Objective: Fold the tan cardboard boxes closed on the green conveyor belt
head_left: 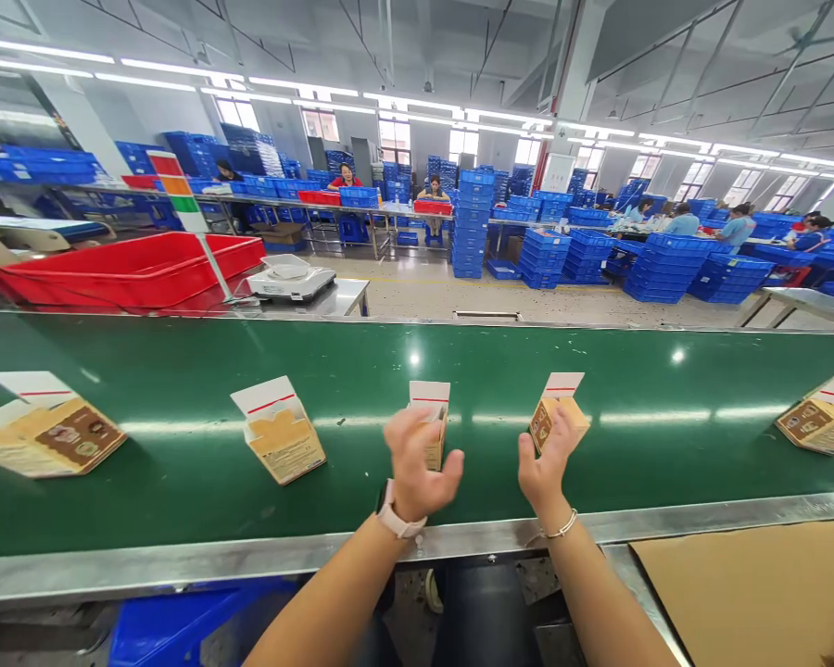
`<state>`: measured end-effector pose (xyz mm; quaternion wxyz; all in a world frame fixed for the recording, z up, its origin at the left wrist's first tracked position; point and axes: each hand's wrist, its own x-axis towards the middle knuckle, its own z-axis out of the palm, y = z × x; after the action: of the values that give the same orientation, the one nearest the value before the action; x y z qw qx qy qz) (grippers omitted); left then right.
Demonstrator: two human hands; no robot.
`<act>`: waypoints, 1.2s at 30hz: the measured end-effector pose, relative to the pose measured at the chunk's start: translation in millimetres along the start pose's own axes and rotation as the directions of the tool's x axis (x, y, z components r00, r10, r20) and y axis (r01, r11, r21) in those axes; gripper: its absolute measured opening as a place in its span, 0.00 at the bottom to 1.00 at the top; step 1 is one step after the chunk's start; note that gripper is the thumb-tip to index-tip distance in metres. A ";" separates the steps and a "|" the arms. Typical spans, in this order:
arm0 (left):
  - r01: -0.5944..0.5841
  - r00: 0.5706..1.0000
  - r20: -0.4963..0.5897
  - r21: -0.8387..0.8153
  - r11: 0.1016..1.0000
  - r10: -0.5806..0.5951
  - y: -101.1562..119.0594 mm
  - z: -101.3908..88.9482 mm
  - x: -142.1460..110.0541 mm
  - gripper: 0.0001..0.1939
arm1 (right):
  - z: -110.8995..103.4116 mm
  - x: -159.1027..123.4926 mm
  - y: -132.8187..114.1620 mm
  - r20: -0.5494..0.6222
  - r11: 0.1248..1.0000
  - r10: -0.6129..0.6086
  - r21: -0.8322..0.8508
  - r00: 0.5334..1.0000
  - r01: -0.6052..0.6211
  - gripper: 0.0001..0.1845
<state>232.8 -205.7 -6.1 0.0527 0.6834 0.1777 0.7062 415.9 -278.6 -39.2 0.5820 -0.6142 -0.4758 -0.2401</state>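
Observation:
My left hand (pixel 417 468) is over the green conveyor belt (pixel 361 509), fingers loosely bent and thumb spread apart. Just behind it stands a small carton (pixel 436 452) with its white flap up, partly hidden by the fingers. My right hand (pixel 548 463) is open beside another carton (pixel 578 419), thumb apart and fingers in front of the box; whether they touch it I cannot tell. That carton is tan and brown, its white red-lined flap raised.
Further along the belt are open cartons at left (pixel 288 449), far left (pixel 76 440) and far right (pixel 824 426). A metal rail (pixel 250 559) edges the belt. Cardboard (pixel 751 593) lies at lower right. Beyond are a red bin (pixel 132 273), a scale (pixel 292 278), stacked blue crates (pixel 473 222) and seated people.

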 end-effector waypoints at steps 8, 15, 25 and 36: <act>0.477 0.723 0.587 -0.043 0.878 -0.364 -77.1 -20.3 -20.0 0.27 | 64.2 -13.5 -17.4 0.560 0.932 -0.236 0.362 0.794 0.022 0.28; 0.186 0.545 0.805 0.156 0.970 -0.233 -68.0 0.4 -13.7 0.28 | 65.2 0.0 -15.0 0.533 0.911 -0.202 0.410 0.822 -0.042 0.13; 0.513 0.497 0.782 0.085 0.854 -0.376 -49.5 32.1 0.0 0.12 | 55.7 -11.2 -5.3 0.379 0.870 0.272 0.296 0.885 -0.394 0.22; 0.978 0.115 0.623 0.065 0.197 -0.774 -40.1 79.5 -19.5 0.29 | 76.4 -12.1 33.7 0.375 0.663 0.626 0.206 0.684 -0.720 0.17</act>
<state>305.4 -160.4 -37.2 0.6416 0.5712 0.3966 0.3237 420.0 -205.8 -81.7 0.6539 -0.6648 -0.3206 0.1662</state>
